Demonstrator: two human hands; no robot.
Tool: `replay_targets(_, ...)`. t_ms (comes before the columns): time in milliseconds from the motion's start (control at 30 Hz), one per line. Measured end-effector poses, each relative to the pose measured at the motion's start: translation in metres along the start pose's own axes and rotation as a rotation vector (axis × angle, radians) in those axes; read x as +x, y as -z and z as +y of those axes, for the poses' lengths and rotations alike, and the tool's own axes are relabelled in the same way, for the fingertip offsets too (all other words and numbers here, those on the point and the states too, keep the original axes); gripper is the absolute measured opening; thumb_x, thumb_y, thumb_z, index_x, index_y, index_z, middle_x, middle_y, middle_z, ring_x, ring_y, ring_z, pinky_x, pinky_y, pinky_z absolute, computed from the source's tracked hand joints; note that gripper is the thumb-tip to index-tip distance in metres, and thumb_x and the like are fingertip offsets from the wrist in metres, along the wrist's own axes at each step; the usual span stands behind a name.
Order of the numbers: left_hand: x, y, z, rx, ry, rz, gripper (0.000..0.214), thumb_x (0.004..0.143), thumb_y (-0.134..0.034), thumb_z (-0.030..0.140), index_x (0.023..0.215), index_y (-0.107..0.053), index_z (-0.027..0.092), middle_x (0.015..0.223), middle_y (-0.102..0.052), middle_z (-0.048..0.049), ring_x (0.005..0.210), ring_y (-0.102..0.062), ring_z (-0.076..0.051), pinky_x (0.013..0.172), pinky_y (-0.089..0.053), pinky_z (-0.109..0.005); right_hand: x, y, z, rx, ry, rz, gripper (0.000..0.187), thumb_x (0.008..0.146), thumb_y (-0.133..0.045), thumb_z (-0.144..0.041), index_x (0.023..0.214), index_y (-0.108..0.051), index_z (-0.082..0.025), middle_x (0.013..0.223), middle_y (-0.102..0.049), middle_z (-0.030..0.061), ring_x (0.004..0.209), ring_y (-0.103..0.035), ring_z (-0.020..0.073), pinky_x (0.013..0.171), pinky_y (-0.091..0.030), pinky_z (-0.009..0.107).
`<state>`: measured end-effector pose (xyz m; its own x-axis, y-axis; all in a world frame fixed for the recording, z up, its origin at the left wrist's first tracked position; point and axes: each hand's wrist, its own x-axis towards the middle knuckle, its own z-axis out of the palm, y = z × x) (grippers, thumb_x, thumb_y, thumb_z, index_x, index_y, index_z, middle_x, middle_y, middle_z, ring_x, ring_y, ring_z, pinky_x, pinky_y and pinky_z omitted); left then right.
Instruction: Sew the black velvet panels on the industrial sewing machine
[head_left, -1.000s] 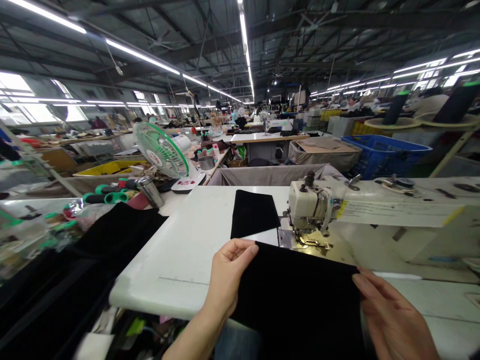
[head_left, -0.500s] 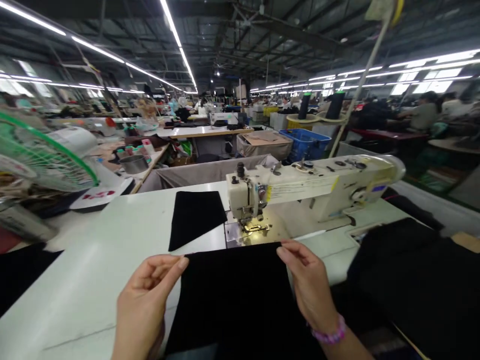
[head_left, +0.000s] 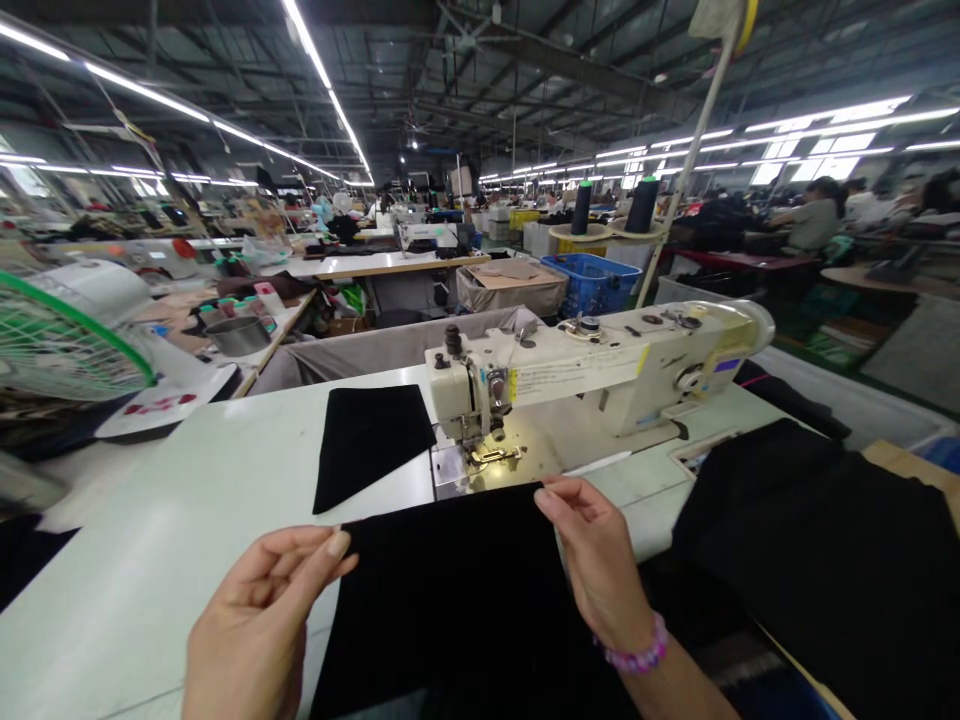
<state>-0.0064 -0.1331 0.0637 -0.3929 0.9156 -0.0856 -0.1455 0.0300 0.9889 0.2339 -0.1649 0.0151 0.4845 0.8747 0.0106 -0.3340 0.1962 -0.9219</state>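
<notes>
- Pinching black cloth by its upper corners: left hand, right hand, each grip closed.
- Probably light, limp; corners suit holding.

From where I stand, the held cloth looks matt and smooth, the worktop smooth with a soft gloss, the plate shiny metal, the pot duller metal, the basket plastic.

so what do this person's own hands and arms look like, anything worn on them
Both the left hand and the right hand are ungloved. The right wrist wears a pink and purple beaded bracelet. No sleeve shows on the visible part of the right forearm; the left forearm is out of frame.
</notes>
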Motion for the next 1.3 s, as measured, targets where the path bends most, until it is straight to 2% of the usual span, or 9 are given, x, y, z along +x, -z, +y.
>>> replay_targets(200, 0.003, 0.008, -0.003, 0.027, -0.105, -0.030, 0.035, 0.048, -0.089, 0.030, 0.072, -0.065, 0.018, 0.075, -0.069, 0.0023, 0.063, -0.065, -0.011, 0.062, -0.057, -0.016, 0.005, -0.003, -0.002, 0.009, 0.015, 0.007, 0.024, 0.066, -0.082, -0.035, 0.074, -0.065, -0.020, 0.080, -0.068, 0.0011, 0.078, -0.061, 0.0163, 0.078, -0.050, 0.030)
replay_targets(333, 0.016, 0.009, 0.032, 0.188, -0.314, -0.085, 0.031, 0.059, -0.085, 0.034, 0.072, -0.061, 0.019, 0.080, -0.070, 0.0021, 0.064, -0.063, -0.011, 0.063, -0.054, -0.020, -0.003, -0.006, -0.007, -0.119, -0.015, -0.118, 0.021, 0.068, -0.078, -0.031, 0.078, -0.062, -0.020, 0.077, -0.063, -0.0008, 0.075, -0.059, 0.0160, 0.071, -0.049, 0.027)
replay_targets(467, 0.052, -0.021, 0.058, 0.585, -0.528, -0.408, 0.023, 0.069, -0.074, 0.034, 0.067, -0.058, 0.019, 0.076, -0.069, -0.0003, 0.065, -0.060, -0.013, 0.061, -0.046, -0.024, -0.036, -0.004, 0.007, -0.430, 0.024, -0.395, 0.009, 0.075, -0.063, -0.017, 0.077, -0.056, -0.021, 0.074, -0.057, -0.0025, 0.072, -0.056, 0.0148, 0.068, -0.047, 0.025)
replay_targets(600, 0.092, -0.066, 0.012, 0.818, -0.456, -0.817, 0.014, 0.065, -0.068, 0.020, 0.065, -0.054, 0.020, 0.062, -0.059, 0.0033, 0.062, -0.055, -0.014, 0.059, -0.041, -0.025, -0.063, 0.013, 0.038, -0.609, 0.148, -0.575, 0.012, 0.079, -0.054, -0.010, 0.080, -0.053, -0.022, 0.074, -0.056, -0.0023, 0.069, -0.057, 0.0143, 0.065, -0.047, 0.024)
replay_targets(667, 0.101, -0.083, -0.023, 0.842, -0.437, -0.855, 0.018, 0.063, -0.066, 0.015, 0.061, -0.050, 0.020, 0.058, -0.055, 0.0051, 0.057, -0.051, -0.013, 0.055, -0.038, -0.024, -0.065, 0.023, 0.049, -0.646, 0.314, -0.647, 0.016, 0.083, -0.049, -0.008, 0.084, -0.055, -0.023, 0.079, -0.059, -0.0001, 0.074, -0.059, 0.0155, 0.068, -0.050, 0.025)
replay_targets(800, 0.100, -0.096, -0.061, 0.836, -0.439, -0.850, 0.018, 0.064, -0.061, 0.011, 0.061, -0.047, 0.020, 0.058, -0.053, 0.0057, 0.055, -0.049, -0.012, 0.055, -0.035, -0.024, -0.055, 0.040, 0.051, -0.796, 0.597, -0.765, 0.028, 0.085, -0.046, -0.002, 0.100, -0.058, -0.023, 0.093, -0.064, 0.0049, 0.086, -0.063, 0.0191, 0.077, -0.054, 0.030)
replay_targets(933, 0.100, -0.097, -0.063, 0.829, -0.460, -0.838, 0.015, 0.062, -0.059, 0.008, 0.062, -0.050, 0.020, 0.062, -0.055, 0.0050, 0.059, -0.049, -0.011, 0.058, -0.035, -0.024, -0.044, 0.048, 0.044, -0.928, 0.823, -0.839, 0.028, 0.088, -0.045, -0.001, 0.107, -0.059, -0.018, 0.091, -0.065, 0.0077, 0.082, -0.062, 0.0197, 0.073, -0.055, 0.031)
replay_targets(1033, 0.103, -0.101, -0.067, 0.833, -0.460, -0.796, 0.015, 0.063, -0.059, 0.010, 0.061, -0.048, 0.020, 0.061, -0.053, 0.0056, 0.058, -0.047, -0.011, 0.058, -0.035, -0.023, -0.039, 0.048, 0.043, -0.975, 0.983, -0.787, 0.023, 0.092, -0.044, -0.002, 0.103, -0.060, -0.014, 0.087, -0.065, 0.0079, 0.081, -0.061, 0.0195, 0.075, -0.054, 0.032)
replay_targets(1300, 0.122, -0.119, -0.085, 0.793, -0.399, -0.748, 0.022, 0.064, -0.066, 0.019, 0.065, -0.045, 0.020, 0.060, -0.051, 0.0071, 0.055, -0.046, -0.010, 0.054, -0.034, -0.022, -0.032, 0.037, 0.046, -1.056, 1.072, -0.707, 0.023, 0.092, -0.042, -0.005, 0.090, -0.062, -0.016, 0.086, -0.065, 0.0067, 0.085, -0.060, 0.0198, 0.076, -0.051, 0.034)
